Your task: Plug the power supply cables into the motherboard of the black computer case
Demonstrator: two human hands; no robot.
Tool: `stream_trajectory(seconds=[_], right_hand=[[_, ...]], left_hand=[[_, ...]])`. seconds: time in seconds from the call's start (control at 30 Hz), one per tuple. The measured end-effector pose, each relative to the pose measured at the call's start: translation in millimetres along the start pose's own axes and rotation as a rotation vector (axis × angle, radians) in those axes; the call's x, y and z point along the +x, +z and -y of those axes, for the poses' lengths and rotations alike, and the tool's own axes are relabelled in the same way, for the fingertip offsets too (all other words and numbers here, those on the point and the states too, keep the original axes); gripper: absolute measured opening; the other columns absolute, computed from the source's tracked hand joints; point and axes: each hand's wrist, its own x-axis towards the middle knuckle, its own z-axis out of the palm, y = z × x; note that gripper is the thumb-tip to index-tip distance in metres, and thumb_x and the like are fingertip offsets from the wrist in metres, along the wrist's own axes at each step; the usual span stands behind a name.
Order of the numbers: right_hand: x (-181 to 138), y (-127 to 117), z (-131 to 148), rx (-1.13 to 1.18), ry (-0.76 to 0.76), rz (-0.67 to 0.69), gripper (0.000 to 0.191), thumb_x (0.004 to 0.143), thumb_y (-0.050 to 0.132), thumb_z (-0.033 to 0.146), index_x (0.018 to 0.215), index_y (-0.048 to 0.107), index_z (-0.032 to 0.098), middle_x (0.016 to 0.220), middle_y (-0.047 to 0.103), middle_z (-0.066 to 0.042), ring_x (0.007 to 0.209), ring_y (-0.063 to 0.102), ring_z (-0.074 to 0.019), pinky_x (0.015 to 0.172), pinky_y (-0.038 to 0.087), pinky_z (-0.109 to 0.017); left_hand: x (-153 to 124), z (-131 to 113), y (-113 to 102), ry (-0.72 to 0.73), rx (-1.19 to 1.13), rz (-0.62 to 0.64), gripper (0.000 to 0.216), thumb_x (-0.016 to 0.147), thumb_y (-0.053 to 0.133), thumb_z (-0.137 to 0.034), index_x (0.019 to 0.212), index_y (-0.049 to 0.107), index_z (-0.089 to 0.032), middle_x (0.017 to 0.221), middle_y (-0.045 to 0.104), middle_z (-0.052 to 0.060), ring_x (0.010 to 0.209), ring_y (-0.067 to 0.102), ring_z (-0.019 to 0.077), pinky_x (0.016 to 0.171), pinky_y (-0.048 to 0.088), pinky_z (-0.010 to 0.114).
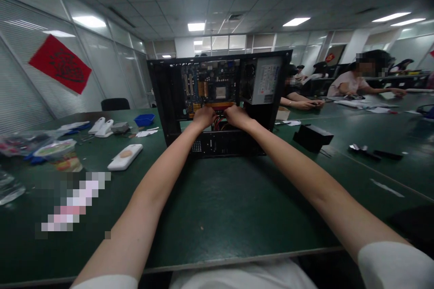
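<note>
While the fingers of both hands are curled down and hidden inside the open computer case (220,99), it cannot be told if they are apart, together or pinched on something. The left hand (204,117) and the right hand (237,116) are seen side by side, almost touching, at the bottom edge of the blue board (210,86) inside the case. Red wires (219,123) are seen just under and between the two hands. A silver power box (267,82) is fixed in the case, up and to the right of the right hand. The case is stood upright with its open side turned to the person, in the middle of the green table (217,207), well away from the near edge. Both bare arms are stretched far out across the table to reach it. To the left of the case, a small blue tray (144,119), some white plastic parts (101,127) and a white phone (125,157) are laid on the table. Bags of small things (50,149) are seen further left. To the right of the case, a black box (312,137) is set down near it. A red paper sign (60,64) is stuck on the glass wall at the left. Other people (356,79) are seated at the far right, with their own hands on the table
</note>
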Motion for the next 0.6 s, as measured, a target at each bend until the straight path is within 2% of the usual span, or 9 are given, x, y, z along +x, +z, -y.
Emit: stream_trajectory(seconds=[0.33,0.6], right_hand=[[8.8,3.0,-7.0,0.018,-0.021,0.012,0.038,0.098,0.046,0.016,0.121,0.075,0.008,0.121,0.072,-0.027,0.114,0.069,-0.0346,0.095,0.053,-0.041],[6.5,2.9,-2.5,0.053,-0.002,0.005,0.035,0.095,0.052,0.015,0.121,0.074,0.006,0.118,0.073,-0.028,0.111,0.071,-0.0342,0.091,0.055,-0.038]], left_hand=[[1.2,1.0,-0.1,-0.016,0.032,0.008,0.033,0.098,0.055,-0.038,0.113,0.081,-0.024,0.112,0.077,0.014,0.107,0.07,0.0336,0.091,0.055,0.043],[1.2,-1.7,-3.3,-0.048,0.072,0.03,0.036,0.099,0.054,-0.039,0.114,0.081,-0.023,0.111,0.077,0.016,0.105,0.071,0.0335,0.09,0.055,0.043]])
